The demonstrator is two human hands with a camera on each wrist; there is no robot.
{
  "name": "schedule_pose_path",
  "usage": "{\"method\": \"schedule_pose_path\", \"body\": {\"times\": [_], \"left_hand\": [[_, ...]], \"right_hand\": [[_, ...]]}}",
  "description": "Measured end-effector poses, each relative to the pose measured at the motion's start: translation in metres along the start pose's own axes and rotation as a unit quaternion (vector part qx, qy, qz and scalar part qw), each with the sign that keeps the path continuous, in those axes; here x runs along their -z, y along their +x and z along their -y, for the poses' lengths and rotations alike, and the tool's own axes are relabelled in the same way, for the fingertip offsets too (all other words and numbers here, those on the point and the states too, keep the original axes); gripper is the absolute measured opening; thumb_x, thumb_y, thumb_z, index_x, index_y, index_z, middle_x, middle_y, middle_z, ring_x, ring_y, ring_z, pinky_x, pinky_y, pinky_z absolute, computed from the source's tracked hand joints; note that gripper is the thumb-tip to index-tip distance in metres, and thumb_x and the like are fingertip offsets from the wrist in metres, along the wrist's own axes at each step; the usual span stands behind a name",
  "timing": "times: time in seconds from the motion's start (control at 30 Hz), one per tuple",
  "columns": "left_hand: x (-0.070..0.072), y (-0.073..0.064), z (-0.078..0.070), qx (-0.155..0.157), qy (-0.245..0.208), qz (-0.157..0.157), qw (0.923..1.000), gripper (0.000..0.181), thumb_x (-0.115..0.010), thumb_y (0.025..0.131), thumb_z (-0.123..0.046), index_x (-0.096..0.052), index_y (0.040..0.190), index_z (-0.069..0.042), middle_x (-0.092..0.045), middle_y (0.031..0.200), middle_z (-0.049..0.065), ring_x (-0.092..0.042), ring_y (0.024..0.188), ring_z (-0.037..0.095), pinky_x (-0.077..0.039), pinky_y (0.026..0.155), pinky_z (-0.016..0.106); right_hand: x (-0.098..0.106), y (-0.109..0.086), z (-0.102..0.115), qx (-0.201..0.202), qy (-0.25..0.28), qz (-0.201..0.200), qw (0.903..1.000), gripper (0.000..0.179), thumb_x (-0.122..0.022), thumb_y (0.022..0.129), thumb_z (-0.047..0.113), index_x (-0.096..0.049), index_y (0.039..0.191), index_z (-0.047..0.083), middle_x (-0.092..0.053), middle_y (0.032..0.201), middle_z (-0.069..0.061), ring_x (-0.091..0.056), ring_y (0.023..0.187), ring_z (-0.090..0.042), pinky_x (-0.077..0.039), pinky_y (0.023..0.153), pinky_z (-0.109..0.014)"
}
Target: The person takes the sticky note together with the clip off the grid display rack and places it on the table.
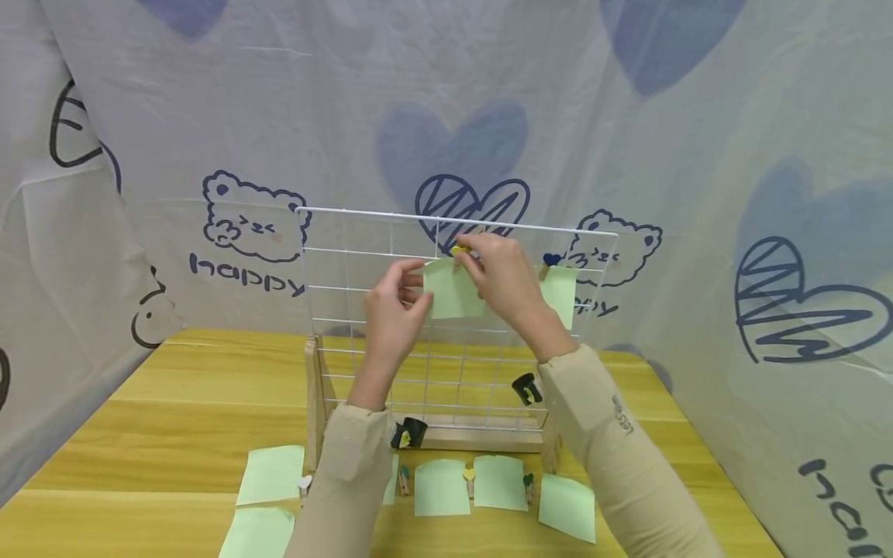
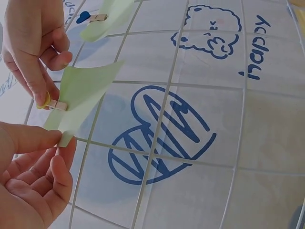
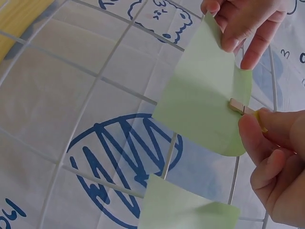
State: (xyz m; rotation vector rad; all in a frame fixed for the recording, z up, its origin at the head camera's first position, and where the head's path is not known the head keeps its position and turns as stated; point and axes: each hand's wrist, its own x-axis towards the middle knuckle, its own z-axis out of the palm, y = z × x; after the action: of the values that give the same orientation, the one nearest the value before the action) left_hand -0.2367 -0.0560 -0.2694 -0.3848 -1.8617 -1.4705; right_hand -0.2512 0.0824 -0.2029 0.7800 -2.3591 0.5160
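A pale green paper note hangs against the white wire grid, near its upper middle. At the note's left side my left hand pinches a corner between thumb and finger, seen closely in the left wrist view. My right hand pinches the yellow heart end of a small wooden clothespin, whose jaws lie over the note's upper edge. To the right, another green note hangs from the grid by a clothespin with a dark blue heart.
The grid stands in a wooden base on a yellow wood-grain table. In front lie several green notes and small clothespins with white, yellow and green hearts. A printed cloth hangs behind.
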Motion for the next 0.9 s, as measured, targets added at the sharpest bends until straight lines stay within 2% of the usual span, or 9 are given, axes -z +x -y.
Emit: {"method": "schedule_pose_path", "body": {"times": [0.33, 0.5, 0.7, 0.9], "left_hand": [[0.002, -0.001, -0.001, 0.016, -0.01, 0.007, 0.9998, 0.036, -0.061, 0.071, 0.013, -0.056, 0.106, 0.005, -0.063, 0.085, 0.02, -0.06, 0.067, 0.027, -0.051, 0.062, 0.03], [0.002, 0.0, 0.0, 0.016, -0.011, 0.008, 0.9998, 0.035, -0.061, 0.072, 0.013, -0.056, 0.106, 0.006, -0.063, 0.085, 0.02, -0.059, 0.067, 0.027, -0.05, 0.062, 0.03], [0.001, 0.002, 0.001, 0.008, -0.02, 0.008, 0.9997, 0.035, -0.062, 0.071, 0.014, -0.056, 0.105, 0.006, -0.063, 0.084, 0.019, -0.059, 0.065, 0.026, -0.05, 0.061, 0.029], [0.002, 0.001, 0.001, 0.008, -0.021, 0.008, 0.9997, 0.035, -0.062, 0.071, 0.015, -0.056, 0.105, 0.006, -0.063, 0.083, 0.019, -0.059, 0.064, 0.026, -0.05, 0.06, 0.03]], "right_hand": [[0.005, 0.004, 0.007, -0.029, -0.016, 0.039, 0.9987, 0.021, -0.056, 0.088, 0.014, -0.063, 0.105, 0.003, -0.065, 0.095, -0.011, -0.052, 0.047, -0.012, -0.042, 0.044, -0.021], [0.008, 0.007, 0.01, -0.044, -0.021, 0.05, 0.9975, 0.017, -0.057, 0.087, 0.014, -0.064, 0.098, 0.004, -0.065, 0.09, -0.009, -0.053, 0.049, -0.013, -0.042, 0.045, -0.022], [0.006, 0.008, 0.01, -0.052, -0.034, 0.035, 0.9974, 0.016, -0.057, 0.087, 0.016, -0.063, 0.094, 0.003, -0.065, 0.085, -0.007, -0.053, 0.051, -0.013, -0.041, 0.044, -0.022], [0.002, 0.006, 0.011, -0.03, -0.042, -0.009, 0.9986, 0.011, -0.061, 0.084, 0.011, -0.064, 0.088, 0.001, -0.065, 0.082, -0.009, -0.056, 0.061, -0.019, -0.042, 0.048, -0.023]]}}
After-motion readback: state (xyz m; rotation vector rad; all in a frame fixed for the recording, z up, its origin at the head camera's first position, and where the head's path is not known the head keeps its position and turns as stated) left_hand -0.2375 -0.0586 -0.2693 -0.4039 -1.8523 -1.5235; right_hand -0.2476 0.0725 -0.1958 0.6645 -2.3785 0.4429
